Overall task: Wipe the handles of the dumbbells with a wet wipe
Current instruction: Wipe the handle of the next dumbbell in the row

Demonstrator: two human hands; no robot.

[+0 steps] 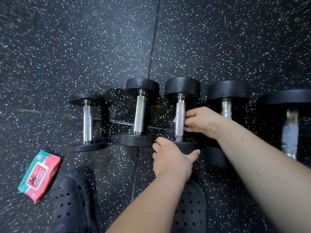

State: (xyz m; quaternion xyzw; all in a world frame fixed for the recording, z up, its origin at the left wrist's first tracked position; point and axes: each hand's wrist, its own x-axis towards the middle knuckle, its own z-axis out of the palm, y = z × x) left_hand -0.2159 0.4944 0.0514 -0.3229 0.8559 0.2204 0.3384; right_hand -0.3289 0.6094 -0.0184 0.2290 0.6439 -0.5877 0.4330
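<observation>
Black rubber floor (84, 47) with white specks is lying under everything we are seeing from the head camera. Five dumbbells are lying on it side by side in a row, and we are working on the third dumbbell (182, 86), the middle one.

Our left hand (173, 158) is gripping its near round weight, with the thumb on one side and the fingers curling round the other. Our right hand (200, 120) is curling its fingers round the silver handle (179, 113) from the right side. A tiny white bit (175, 119) is peeking out on the far side of the handle. It may be the wet wipe, but we cannot tell for sure.

The first dumbbell (88, 121) and the second dumbbell (139, 113) are lying to the left, not touched. The fourth dumbbell (226, 110) is lying just to the right, and our right arm is covering part of its near weight. The fifth dumbbell (290, 137) is getting cut off by the right edge, and its handle is looking blurry.

A red and green pack of wipes (39, 175) is lying near our left shoe (70, 199). Our left arm is hiding much of the right shoe (190, 207).
</observation>
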